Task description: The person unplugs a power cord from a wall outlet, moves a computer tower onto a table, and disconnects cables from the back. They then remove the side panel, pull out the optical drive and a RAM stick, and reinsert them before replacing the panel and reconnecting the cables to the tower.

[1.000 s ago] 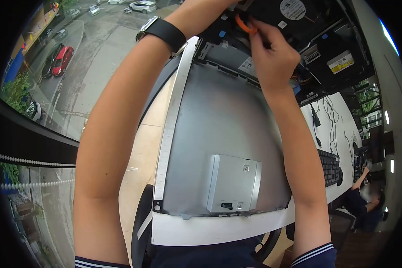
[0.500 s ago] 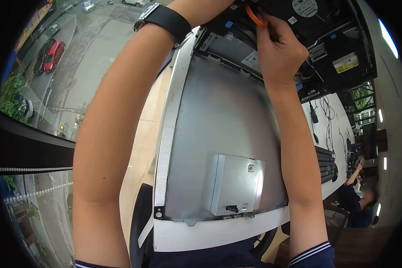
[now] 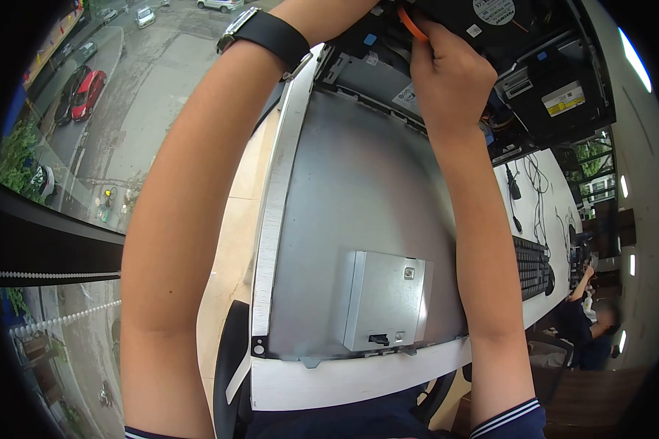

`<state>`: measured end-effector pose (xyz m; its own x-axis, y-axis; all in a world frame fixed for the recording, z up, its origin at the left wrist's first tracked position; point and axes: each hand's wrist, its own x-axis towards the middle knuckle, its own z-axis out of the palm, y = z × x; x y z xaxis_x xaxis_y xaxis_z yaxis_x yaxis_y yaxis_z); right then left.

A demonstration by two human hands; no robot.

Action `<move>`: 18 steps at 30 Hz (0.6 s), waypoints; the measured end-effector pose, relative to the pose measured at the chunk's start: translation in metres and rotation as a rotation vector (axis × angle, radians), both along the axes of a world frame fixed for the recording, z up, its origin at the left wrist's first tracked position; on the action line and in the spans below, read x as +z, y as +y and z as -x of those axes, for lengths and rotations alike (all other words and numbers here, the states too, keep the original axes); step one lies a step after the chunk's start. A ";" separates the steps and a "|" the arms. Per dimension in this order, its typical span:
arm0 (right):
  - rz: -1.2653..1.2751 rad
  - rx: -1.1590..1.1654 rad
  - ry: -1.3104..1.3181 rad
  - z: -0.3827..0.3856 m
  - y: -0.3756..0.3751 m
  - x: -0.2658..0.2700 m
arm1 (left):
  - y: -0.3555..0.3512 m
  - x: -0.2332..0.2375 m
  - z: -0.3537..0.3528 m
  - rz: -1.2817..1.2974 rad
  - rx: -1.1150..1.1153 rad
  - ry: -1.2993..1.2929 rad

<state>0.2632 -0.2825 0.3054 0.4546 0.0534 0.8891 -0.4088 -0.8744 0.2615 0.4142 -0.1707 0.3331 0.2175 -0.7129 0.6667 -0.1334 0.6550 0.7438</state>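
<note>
At the top, my right hand (image 3: 455, 80) is closed around an orange strip that looks like a cable (image 3: 411, 25). It works inside the opened black-and-silver computer case (image 3: 370, 79). A round fan label (image 3: 494, 10) and a black drive with a yellow-and-white label (image 3: 564, 99) lie right of this hand. Of my left hand (image 3: 344, 14), only the part just past the watch (image 3: 267, 35) shows at the top edge; its fingers are out of frame. The large bare metal side panel (image 3: 366, 183) of the case lies below, with a raised square latch plate (image 3: 389, 300) on it.
A white tabletop (image 3: 359, 384) runs under the case. Loose black cables (image 3: 538, 179), a keyboard (image 3: 529, 267) and a mouse (image 3: 549, 280) are on the right. Another person (image 3: 582, 322) sits farther right. At left is a window with a beaded cord (image 3: 58, 275).
My right hand has shifted slightly left and turned a little, still holding the orange strip. The left arm has barely moved.
</note>
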 end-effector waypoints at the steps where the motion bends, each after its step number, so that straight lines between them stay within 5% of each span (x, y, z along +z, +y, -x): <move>1: -0.022 -0.055 0.026 -0.002 0.006 0.003 | -0.003 -0.001 -0.002 -0.007 -0.002 -0.004; 4: -0.029 -0.099 0.037 -0.006 0.008 0.003 | -0.035 -0.010 -0.016 -0.039 -0.030 -0.009; 6: -0.018 -0.108 0.069 -0.005 0.007 0.003 | -0.104 -0.060 -0.054 0.067 -0.092 -0.052; 11: -0.293 -0.177 0.323 0.019 0.034 0.023 | -0.029 -0.009 -0.017 -0.037 0.052 -0.016; 13: -0.341 0.043 0.305 0.054 0.062 0.030 | -0.039 -0.016 -0.022 0.017 0.076 -0.036; 18: -0.666 0.177 0.609 0.192 0.131 0.032 | -0.039 -0.020 -0.027 -0.022 0.100 -0.048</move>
